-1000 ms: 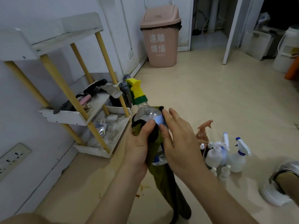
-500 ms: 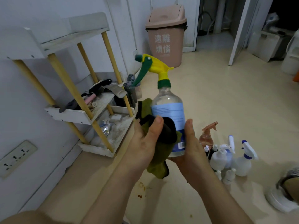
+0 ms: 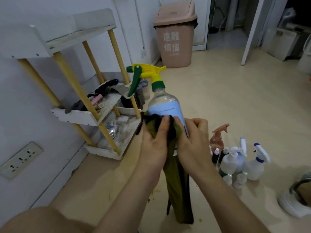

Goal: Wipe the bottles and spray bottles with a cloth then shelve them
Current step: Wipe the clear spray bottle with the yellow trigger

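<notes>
A clear spray bottle (image 3: 165, 105) with a blue label and a yellow-green trigger head stands upright in the middle of the view. My right hand (image 3: 193, 142) grips its lower body from the right. My left hand (image 3: 154, 143) presses an olive-green cloth (image 3: 178, 190) against the bottle's front; the cloth hangs down below both hands. A cluster of several spray bottles and small bottles (image 3: 235, 158) stands on the floor to the right. The white shelf rack (image 3: 87, 115) with wooden posts stands at the left against the wall.
The rack's middle tier holds tools and clutter, and its bottom tier holds crumpled items. A pink lidded bin (image 3: 175, 34) stands at the back wall. A wall socket (image 3: 20, 158) is low on the left. A shoe (image 3: 296, 199) shows at the right edge.
The bottle went from tilted and wrapped low in my hands to upright and raised. My right hand shifted from its front to its lower side, and the cloth now hangs long again.
</notes>
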